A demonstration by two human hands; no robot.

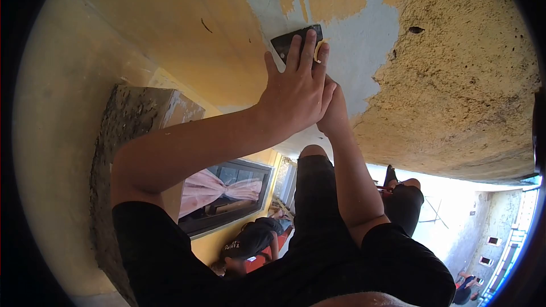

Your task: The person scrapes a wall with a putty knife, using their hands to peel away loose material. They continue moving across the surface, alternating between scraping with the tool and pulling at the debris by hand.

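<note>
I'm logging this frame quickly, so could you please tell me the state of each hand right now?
Left hand: open, fingers flat on the dark scraper.
Right hand: mostly hidden behind the left; cannot be told.

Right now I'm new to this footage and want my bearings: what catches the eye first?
The left hand lies flat over a dark scraper blade held against a yellow wall, with the right hand tucked close behind it. Around the blade, a grey patch shows where the yellow coat is gone. Lower left, a pink curtain hangs in a dark-framed window.
</note>
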